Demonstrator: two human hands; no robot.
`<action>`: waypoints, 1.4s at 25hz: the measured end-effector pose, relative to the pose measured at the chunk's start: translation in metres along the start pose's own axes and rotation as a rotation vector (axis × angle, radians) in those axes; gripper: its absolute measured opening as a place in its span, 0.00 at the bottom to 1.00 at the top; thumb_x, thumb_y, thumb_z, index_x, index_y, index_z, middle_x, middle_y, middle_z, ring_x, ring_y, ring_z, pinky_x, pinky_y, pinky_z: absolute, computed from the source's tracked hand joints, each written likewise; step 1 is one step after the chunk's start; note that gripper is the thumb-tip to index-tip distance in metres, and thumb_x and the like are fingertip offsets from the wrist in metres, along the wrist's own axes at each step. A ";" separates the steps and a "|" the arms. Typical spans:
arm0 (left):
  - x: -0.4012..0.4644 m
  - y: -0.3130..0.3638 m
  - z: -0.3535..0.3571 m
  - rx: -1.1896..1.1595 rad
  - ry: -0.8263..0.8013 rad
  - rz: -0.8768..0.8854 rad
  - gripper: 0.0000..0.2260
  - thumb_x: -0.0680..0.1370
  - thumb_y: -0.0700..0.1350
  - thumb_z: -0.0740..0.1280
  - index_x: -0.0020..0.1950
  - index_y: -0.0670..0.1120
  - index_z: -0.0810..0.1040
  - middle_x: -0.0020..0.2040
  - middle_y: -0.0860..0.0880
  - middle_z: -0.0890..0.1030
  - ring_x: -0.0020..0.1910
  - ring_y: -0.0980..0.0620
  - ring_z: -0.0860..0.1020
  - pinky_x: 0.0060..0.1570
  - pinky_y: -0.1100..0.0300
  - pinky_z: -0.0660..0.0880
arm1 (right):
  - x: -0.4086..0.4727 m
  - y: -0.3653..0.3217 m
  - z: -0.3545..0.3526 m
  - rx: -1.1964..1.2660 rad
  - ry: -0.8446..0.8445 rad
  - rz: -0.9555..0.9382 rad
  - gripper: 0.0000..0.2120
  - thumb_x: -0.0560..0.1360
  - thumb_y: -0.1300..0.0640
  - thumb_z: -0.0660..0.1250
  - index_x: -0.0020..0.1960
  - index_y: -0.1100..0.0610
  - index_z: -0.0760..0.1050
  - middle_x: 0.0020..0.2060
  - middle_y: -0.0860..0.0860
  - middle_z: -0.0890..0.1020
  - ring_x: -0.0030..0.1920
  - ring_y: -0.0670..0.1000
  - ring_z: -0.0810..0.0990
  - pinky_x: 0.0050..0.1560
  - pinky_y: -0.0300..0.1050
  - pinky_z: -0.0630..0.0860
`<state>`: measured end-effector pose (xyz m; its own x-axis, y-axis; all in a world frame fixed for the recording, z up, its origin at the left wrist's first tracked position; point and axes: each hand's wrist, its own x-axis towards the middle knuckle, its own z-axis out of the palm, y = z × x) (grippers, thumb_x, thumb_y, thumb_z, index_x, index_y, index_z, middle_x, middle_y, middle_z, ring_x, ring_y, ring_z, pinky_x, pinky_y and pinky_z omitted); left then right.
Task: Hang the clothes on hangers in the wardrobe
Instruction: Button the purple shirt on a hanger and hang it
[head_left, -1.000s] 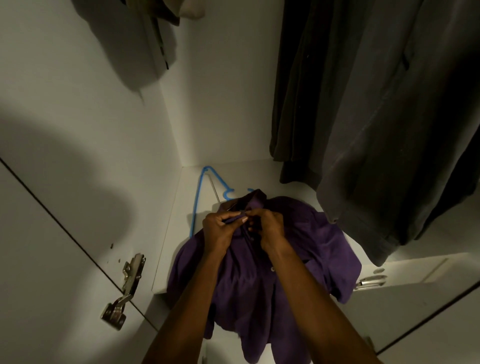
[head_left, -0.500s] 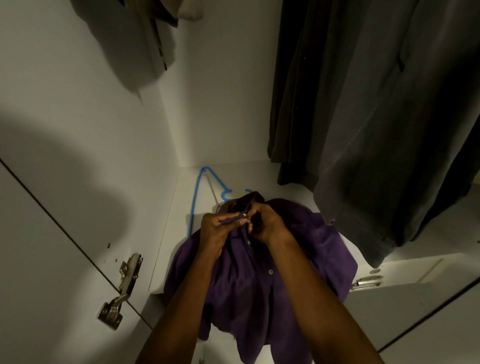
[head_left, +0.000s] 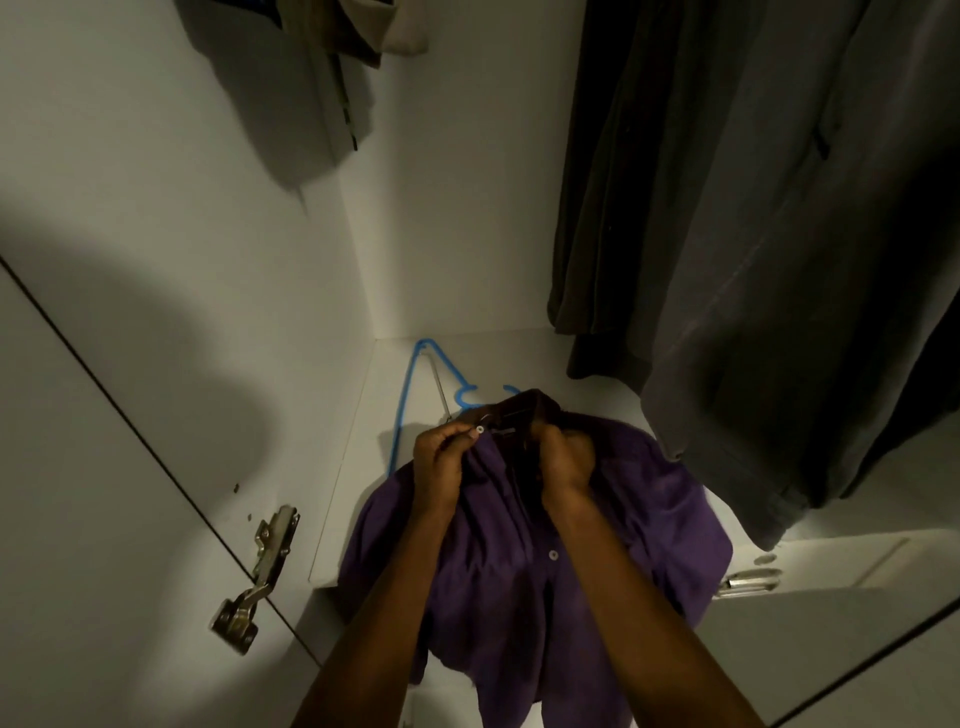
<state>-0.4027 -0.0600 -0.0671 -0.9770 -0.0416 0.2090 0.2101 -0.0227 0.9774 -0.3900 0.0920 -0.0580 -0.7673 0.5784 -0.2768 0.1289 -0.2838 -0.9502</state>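
Under the hanging dark grey garments (head_left: 769, 249), on the white wardrobe floor (head_left: 519, 364), lies the purple buttoned shirt (head_left: 649, 525), its collar pinched by left hand (head_left: 441, 462) and right hand (head_left: 563, 462); fastening the top button (head_left: 479, 429) squarely should steady it for the blue plastic hanger (head_left: 410, 384).

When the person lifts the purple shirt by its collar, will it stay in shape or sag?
Probably sag: the purple shirt already lies in soft folds and drapes over the shelf edge. It looks light, as the left hand and right hand bunch it easily.
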 end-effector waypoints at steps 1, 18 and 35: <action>0.000 -0.001 -0.001 0.025 0.045 0.016 0.09 0.75 0.40 0.67 0.38 0.44 0.85 0.37 0.48 0.85 0.40 0.52 0.82 0.48 0.53 0.77 | 0.004 0.002 -0.004 -0.109 0.048 -0.097 0.11 0.64 0.51 0.71 0.35 0.59 0.79 0.32 0.53 0.83 0.31 0.55 0.82 0.33 0.48 0.78; 0.001 -0.004 0.014 0.952 0.384 -0.136 0.16 0.77 0.57 0.69 0.54 0.45 0.80 0.48 0.46 0.84 0.48 0.44 0.82 0.44 0.55 0.73 | 0.086 -0.041 0.090 -1.399 -0.189 -0.395 0.21 0.77 0.54 0.71 0.68 0.58 0.74 0.69 0.58 0.73 0.68 0.60 0.72 0.63 0.53 0.75; -0.003 -0.002 0.019 0.946 0.258 -0.018 0.12 0.76 0.55 0.69 0.41 0.48 0.83 0.44 0.48 0.78 0.41 0.49 0.79 0.37 0.58 0.68 | 0.073 -0.028 0.107 -1.369 -0.467 -0.614 0.07 0.71 0.51 0.78 0.44 0.51 0.82 0.47 0.52 0.86 0.47 0.54 0.85 0.45 0.44 0.81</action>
<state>-0.4011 -0.0413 -0.0694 -0.9183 -0.2686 0.2909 -0.0298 0.7796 0.6256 -0.5164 0.0606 -0.0358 -0.9999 -0.0116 0.0064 -0.0132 0.9283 -0.3715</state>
